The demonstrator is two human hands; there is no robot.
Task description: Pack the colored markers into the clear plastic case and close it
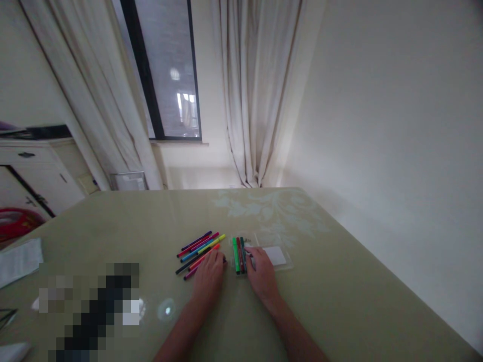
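Several felt-tip markers (199, 250) in mixed colours lie loosely side by side on the table. My left hand (210, 271) rests over their right ends with its fingers curled down, and the dark end of a marker (225, 260) pokes out beside the fingers. A clear plastic case (289, 262) lies opened flat to the right. Along its left side a bright green marker (236, 255), a red one and a dark green one stand in a row. My right hand (261, 271) is closed at that row, its fingers around a dark marker that they partly hide.
The glossy beige table (339, 301) carries a pale leaf pattern at its far right. A white card (274, 255) lies in the case. At left are a folded whitish cloth (20, 261) and a blurred-out patch. A wall (396, 151) runs along the right edge; curtains (256, 90) hang behind.
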